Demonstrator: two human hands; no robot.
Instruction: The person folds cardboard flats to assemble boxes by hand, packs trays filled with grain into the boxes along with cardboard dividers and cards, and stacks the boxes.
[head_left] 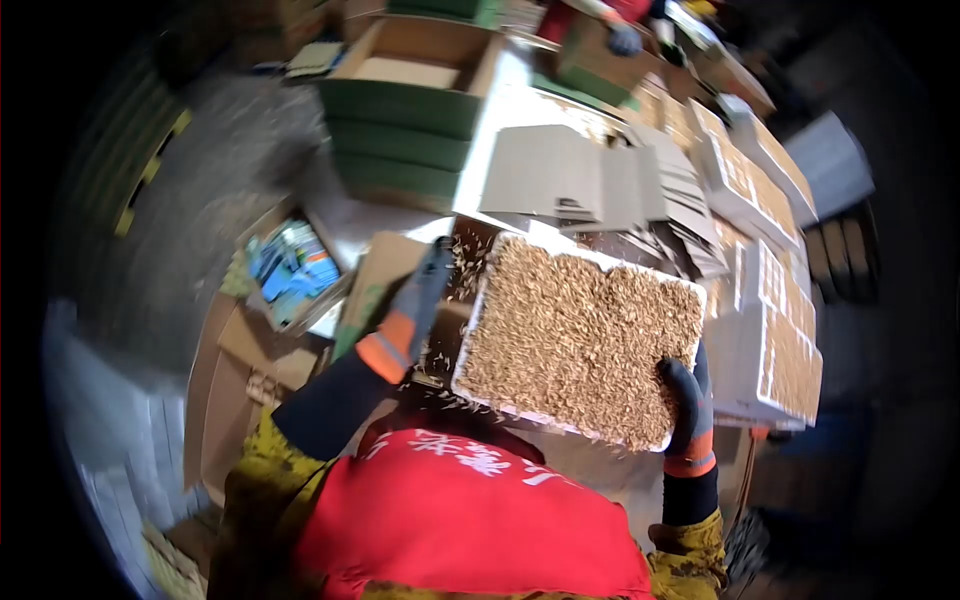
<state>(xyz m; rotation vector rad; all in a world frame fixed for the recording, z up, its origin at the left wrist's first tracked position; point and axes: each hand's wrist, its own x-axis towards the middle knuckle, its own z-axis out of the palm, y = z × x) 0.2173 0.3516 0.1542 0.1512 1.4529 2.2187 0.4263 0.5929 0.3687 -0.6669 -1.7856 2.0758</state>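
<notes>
A white foam tray [580, 340] heaped with brown, husk-like flakes is in front of my red apron, slightly tilted. My right hand [688, 400], in a dark glove with an orange cuff, grips its right edge, thumb over the rim. My left hand [422, 300], gloved alike, is beside the left side of the tray with a gap between them; its fingers point up and are pressed together, and nothing shows in them. Loose flakes lie on a dark surface [470, 250] between that hand and the tray. Grey cardboard sheets [550, 170] lie beyond the tray.
Several filled white trays [745, 190] are stacked at the right. Green-sided boxes [400, 140] stand at the upper left, and a small box holding blue packets [295, 265] is at the left. A co-worker's gloved hand [625, 40] is at the top.
</notes>
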